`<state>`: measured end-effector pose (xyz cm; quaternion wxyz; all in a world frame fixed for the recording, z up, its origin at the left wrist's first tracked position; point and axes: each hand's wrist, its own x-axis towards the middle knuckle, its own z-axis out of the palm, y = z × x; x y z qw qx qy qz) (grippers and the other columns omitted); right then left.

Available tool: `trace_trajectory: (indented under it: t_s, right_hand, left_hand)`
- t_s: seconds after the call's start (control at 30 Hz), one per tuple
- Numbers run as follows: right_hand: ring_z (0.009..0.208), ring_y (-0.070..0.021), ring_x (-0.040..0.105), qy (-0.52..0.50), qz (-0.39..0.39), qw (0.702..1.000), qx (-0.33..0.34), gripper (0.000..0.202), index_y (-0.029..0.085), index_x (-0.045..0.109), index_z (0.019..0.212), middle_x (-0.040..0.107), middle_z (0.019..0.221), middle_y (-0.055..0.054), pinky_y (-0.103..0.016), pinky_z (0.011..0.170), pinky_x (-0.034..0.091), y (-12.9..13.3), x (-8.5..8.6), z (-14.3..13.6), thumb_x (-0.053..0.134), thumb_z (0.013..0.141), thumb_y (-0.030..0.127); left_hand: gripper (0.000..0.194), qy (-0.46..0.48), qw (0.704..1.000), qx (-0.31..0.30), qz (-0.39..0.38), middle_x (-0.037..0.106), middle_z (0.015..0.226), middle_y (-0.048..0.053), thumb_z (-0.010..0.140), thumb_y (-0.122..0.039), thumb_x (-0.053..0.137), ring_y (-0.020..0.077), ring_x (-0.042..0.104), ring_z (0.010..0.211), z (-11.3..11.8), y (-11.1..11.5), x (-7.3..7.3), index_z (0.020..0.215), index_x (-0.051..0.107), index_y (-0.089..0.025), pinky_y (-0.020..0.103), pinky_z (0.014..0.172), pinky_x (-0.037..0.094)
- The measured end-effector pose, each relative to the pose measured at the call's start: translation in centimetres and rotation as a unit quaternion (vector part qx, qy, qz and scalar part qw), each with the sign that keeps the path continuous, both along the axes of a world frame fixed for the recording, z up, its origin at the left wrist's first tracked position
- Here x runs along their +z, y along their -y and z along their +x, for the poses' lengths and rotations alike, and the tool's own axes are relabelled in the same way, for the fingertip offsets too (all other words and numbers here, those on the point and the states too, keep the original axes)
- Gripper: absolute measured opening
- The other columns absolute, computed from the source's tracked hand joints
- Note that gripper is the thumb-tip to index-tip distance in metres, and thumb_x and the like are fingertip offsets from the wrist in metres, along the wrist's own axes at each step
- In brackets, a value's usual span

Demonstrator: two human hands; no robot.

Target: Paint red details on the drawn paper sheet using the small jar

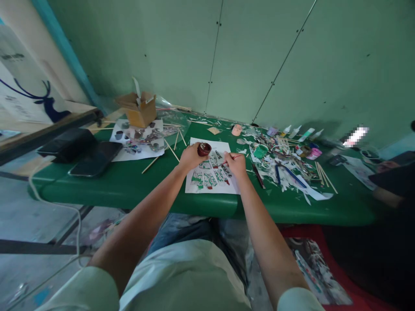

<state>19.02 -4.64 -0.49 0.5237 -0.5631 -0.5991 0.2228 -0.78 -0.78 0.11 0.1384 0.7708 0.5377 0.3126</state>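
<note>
Over white printed sheet (pixel 211 172): left hand (pixel 190 157) fingers grip round dark-red pot (pixel 204 149); right hand (pixel 236 164) fingers pinch thin brush (pixel 234 158).

green table (pixel 129 190), printed sheet (pixel 210 175), scraps (pixel 285 166)

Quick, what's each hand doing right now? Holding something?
Left hand: closed on a small round dark red paint pot.
Right hand: closed on a thin red-handled paintbrush, over the white paper sheet painted green and red.
</note>
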Motion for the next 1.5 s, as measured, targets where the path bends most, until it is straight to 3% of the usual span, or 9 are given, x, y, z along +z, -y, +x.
trace_trajectory:
  t_s: [0.7, 0.9, 1.03, 1.5]
  right_hand:
    - [0.036, -0.0094, 0.043, -0.01, 0.028, 1.0, -0.011, 0.044, 0.018, 0.054, 0.045, 0.048, 0.037, 0.002, -0.022, 0.043, 0.034, 0.0, -0.05, 0.1, 0.051, 0.078, 0.048]
    - [0.035, -0.0083, 0.042, -0.061, 0.009, 0.998, 0.013, 0.044, 0.018, 0.053, 0.046, 0.049, 0.039, 0.002, -0.021, 0.041, 0.033, 0.32, 0.51, -0.23, 0.052, 0.077, 0.048]
    - [0.034, -0.0085, 0.041, -0.039, -0.009, 0.999, 0.031, 0.042, 0.018, 0.055, 0.046, 0.049, 0.038, 0.002, -0.022, 0.041, 0.032, 0.29, 0.36, -0.37, 0.054, 0.076, 0.047]
    - [0.033, -0.0079, 0.04, -0.03, -0.005, 1.0, -0.001, 0.042, 0.018, 0.054, 0.044, 0.048, 0.037, 0.002, -0.022, 0.04, 0.033, 0.05, 0.16, -0.09, 0.053, 0.076, 0.046]
  left_hand:
    - [0.057, 0.023, 1.0, -0.008, 0.005, 0.062, 0.099, 0.01, 0.061, -0.046, 0.067, 0.0291, 0.057, 0.091, -0.04, -0.27, -0.27, 0.109, 0.052, -0.02, 0.036, 0.069, 0.042]
    - [0.058, 0.02, 1.0, -0.006, -0.004, 0.061, 0.102, 0.01, 0.061, -0.045, 0.067, 0.0281, 0.057, 0.093, 0.02, 0.02, 0.07, 0.111, 0.051, -0.02, 0.036, 0.072, 0.041]
    - [0.056, 0.015, 1.0, -0.003, -0.006, 0.062, 0.101, 0.01, 0.062, -0.045, 0.066, 0.0285, 0.056, 0.095, 0.06, 0.09, 0.21, 0.111, 0.051, -0.02, 0.036, 0.074, 0.041]
    - [0.055, 0.013, 1.0, -0.006, -0.005, 0.062, 0.099, 0.01, 0.062, -0.045, 0.067, 0.0277, 0.057, 0.091, 0.01, -0.06, 0.07, 0.108, 0.052, -0.02, 0.036, 0.071, 0.042]
